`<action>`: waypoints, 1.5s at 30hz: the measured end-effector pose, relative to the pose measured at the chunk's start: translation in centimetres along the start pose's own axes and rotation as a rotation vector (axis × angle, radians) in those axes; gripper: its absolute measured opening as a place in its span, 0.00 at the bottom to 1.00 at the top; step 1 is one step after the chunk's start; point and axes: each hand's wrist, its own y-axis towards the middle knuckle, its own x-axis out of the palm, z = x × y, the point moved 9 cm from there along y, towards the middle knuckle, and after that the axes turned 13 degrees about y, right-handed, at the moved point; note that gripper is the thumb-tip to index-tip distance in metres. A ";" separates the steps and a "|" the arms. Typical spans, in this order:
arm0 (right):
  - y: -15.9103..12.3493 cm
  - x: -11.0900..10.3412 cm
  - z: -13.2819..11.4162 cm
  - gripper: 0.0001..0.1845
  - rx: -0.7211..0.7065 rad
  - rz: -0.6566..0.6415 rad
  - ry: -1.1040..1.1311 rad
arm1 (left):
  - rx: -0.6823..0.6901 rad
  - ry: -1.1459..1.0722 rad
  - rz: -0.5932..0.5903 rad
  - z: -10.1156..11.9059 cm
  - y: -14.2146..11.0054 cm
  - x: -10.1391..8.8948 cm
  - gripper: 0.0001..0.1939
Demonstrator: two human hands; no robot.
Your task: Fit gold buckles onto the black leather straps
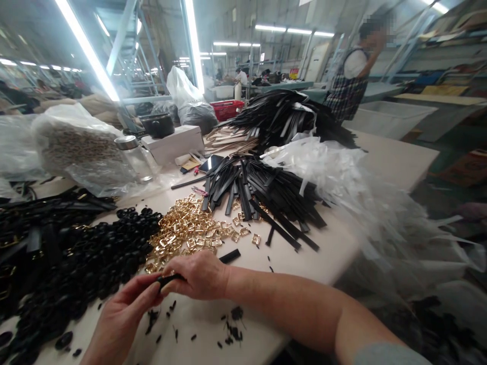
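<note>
Between my two hands runs a black strap (171,278), low over the near part of the table. My left hand (129,309) pinches its left end between thumb and fingers. Closed round the strap from the right is my right hand (200,276), and a black strap end (230,256) shows beyond it. Whether a buckle sits on the strap under my fingers is hidden. Just past my hands lies a heap of gold buckles (190,228). A pile of small black loops (102,253) spreads to the left of them.
Black strips (243,182) fan out behind the buckles, with a larger bundle (281,111) further back. White plastic sheeting (342,177) hangs over the right edge. A glass jar (137,157) and a white box (177,144) stand back left. A person (348,81) stands at far right.
</note>
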 end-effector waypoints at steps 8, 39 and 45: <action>-0.2 0.3 0.4 0.27 0.115 0.031 0.185 | 0.160 0.124 -0.075 2.5 -0.8 2.6 0.21; 0.3 -2.9 4.3 0.09 0.184 0.193 0.079 | 0.731 0.979 -0.006 6.3 -1.5 2.1 0.11; 0.4 -2.5 4.0 0.10 0.159 0.153 0.070 | 0.793 0.994 0.123 7.1 -1.9 2.3 0.11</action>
